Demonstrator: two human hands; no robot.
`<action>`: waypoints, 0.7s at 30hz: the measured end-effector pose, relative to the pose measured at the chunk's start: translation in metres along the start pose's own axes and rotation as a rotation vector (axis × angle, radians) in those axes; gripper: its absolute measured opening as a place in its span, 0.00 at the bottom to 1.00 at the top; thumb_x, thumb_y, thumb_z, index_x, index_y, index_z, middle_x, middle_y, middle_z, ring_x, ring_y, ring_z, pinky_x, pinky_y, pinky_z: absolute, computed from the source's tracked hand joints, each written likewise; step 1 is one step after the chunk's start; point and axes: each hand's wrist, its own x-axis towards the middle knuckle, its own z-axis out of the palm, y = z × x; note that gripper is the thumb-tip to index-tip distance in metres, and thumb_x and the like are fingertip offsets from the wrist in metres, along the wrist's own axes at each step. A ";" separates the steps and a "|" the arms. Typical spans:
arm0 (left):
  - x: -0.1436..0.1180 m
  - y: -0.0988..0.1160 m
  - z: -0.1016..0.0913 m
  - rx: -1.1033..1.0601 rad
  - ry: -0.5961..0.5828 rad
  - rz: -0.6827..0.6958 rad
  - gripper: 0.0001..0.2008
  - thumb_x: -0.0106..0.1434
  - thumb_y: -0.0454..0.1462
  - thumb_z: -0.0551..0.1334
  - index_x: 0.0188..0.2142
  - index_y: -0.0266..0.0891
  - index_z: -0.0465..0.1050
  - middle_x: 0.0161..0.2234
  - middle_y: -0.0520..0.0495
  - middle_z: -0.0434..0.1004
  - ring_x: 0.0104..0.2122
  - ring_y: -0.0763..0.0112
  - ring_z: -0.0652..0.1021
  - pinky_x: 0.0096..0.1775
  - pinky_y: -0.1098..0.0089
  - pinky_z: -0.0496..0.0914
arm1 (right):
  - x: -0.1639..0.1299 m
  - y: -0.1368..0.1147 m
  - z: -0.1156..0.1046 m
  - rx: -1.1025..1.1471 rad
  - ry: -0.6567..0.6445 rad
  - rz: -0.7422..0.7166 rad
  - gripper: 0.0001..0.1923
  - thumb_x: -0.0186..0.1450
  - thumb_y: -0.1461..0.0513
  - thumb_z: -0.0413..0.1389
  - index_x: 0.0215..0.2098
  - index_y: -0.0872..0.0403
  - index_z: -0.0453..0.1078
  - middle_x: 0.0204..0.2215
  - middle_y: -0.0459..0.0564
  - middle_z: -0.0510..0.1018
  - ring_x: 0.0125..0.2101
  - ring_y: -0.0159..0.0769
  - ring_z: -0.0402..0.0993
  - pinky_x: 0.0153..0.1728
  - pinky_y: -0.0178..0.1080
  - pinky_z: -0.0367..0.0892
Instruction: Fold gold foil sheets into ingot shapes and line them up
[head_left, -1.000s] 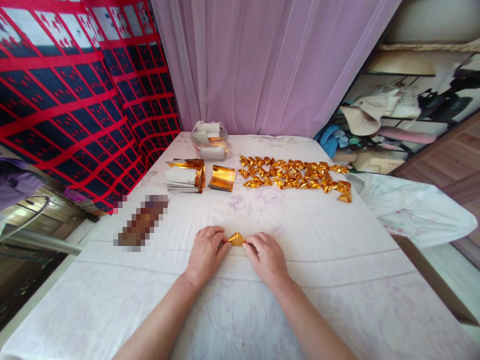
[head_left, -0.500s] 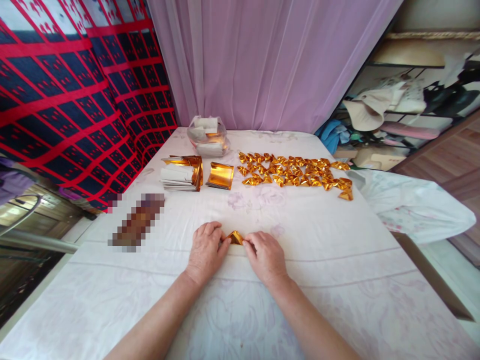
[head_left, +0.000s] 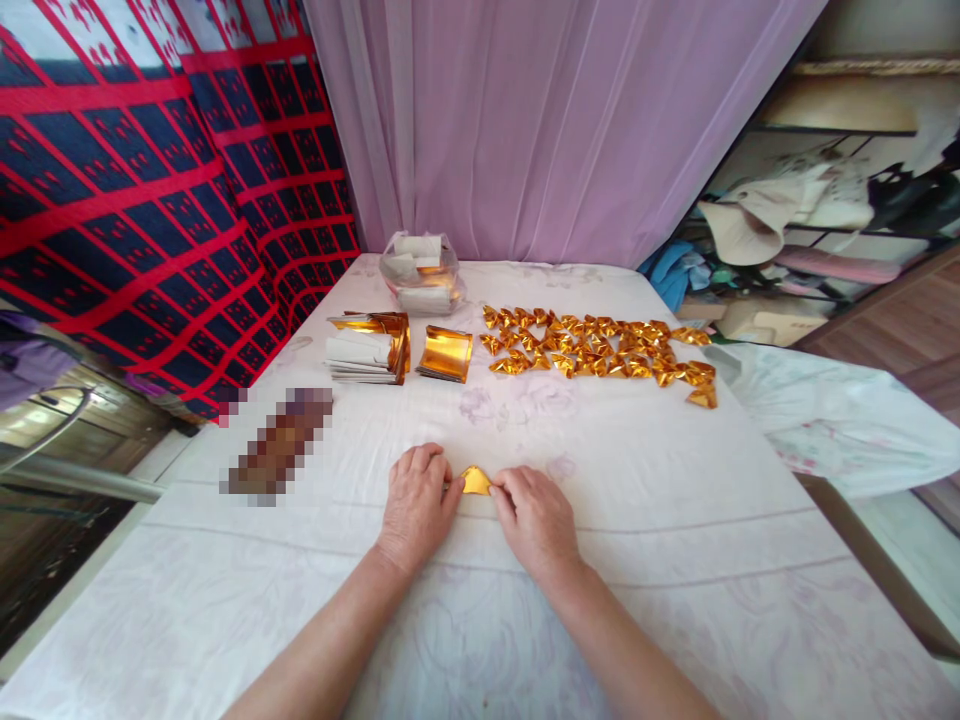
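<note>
A small piece of folded gold foil paper (head_left: pixel 475 481) lies on the white cloth between my two hands, its top edge peaked. My left hand (head_left: pixel 421 492) pinches its left end with thumb and fingers. At the other end, my right hand (head_left: pixel 534 510) grips the paper the same way. Both ends are covered by my fingertips. Beyond them sits a short stack of gold foil sheets (head_left: pixel 448 352), and left of it a larger pile of sheets (head_left: pixel 365 352), with white backs showing. Rows of folded gold paper pieces (head_left: pixel 592 343) spread across the right.
A clear plastic bag (head_left: pixel 421 275) with more sheets stands at the back. On the left of the flowered tablecloth (head_left: pixel 480 620) is a pixelated dark item (head_left: pixel 279 445). A purple curtain (head_left: pixel 555 130) hangs behind; cluttered shelves (head_left: pixel 810 220) rise at right.
The gold paper's face looks flatter and brighter, its peak lower and rounder. Both hands keep their pinch on it, barely moved. The whole view has shifted slightly.
</note>
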 end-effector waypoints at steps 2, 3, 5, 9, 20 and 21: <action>0.000 0.001 0.000 0.008 -0.009 -0.009 0.06 0.64 0.38 0.60 0.31 0.41 0.67 0.45 0.42 0.71 0.46 0.58 0.71 0.47 0.56 0.67 | -0.002 -0.002 -0.001 -0.016 -0.005 -0.016 0.08 0.68 0.63 0.50 0.37 0.53 0.72 0.34 0.50 0.77 0.35 0.38 0.71 0.39 0.38 0.61; 0.000 0.001 0.000 0.009 -0.013 -0.013 0.06 0.64 0.38 0.60 0.31 0.40 0.67 0.45 0.42 0.71 0.46 0.57 0.71 0.47 0.55 0.67 | -0.003 -0.004 -0.001 -0.030 -0.007 -0.040 0.09 0.69 0.63 0.50 0.43 0.53 0.72 0.40 0.53 0.77 0.41 0.40 0.71 0.42 0.40 0.61; 0.001 0.003 0.000 0.005 -0.020 -0.019 0.05 0.64 0.37 0.60 0.31 0.40 0.68 0.46 0.42 0.71 0.47 0.57 0.71 0.47 0.55 0.67 | -0.006 -0.007 -0.001 -0.065 -0.030 -0.111 0.17 0.69 0.61 0.50 0.54 0.53 0.68 0.55 0.57 0.71 0.54 0.45 0.65 0.51 0.44 0.59; 0.002 0.005 -0.002 -0.016 -0.039 -0.045 0.05 0.63 0.37 0.61 0.31 0.40 0.68 0.47 0.41 0.70 0.49 0.56 0.70 0.48 0.54 0.66 | -0.008 -0.010 0.002 -0.108 -0.178 -0.203 0.26 0.69 0.57 0.50 0.64 0.54 0.60 0.66 0.53 0.59 0.65 0.49 0.48 0.60 0.54 0.51; 0.001 0.006 -0.004 -0.028 -0.089 -0.078 0.02 0.63 0.35 0.61 0.33 0.40 0.69 0.49 0.42 0.70 0.51 0.57 0.69 0.49 0.53 0.66 | -0.009 0.016 0.001 -0.147 -0.280 -0.303 0.31 0.68 0.55 0.49 0.67 0.53 0.54 0.66 0.50 0.56 0.66 0.51 0.47 0.61 0.60 0.47; 0.001 0.006 -0.004 -0.028 -0.090 -0.079 0.02 0.63 0.35 0.61 0.33 0.40 0.69 0.49 0.42 0.70 0.51 0.57 0.69 0.49 0.53 0.66 | -0.011 0.019 0.002 -0.157 -0.264 -0.300 0.31 0.67 0.55 0.49 0.67 0.53 0.55 0.66 0.50 0.57 0.66 0.52 0.47 0.61 0.60 0.47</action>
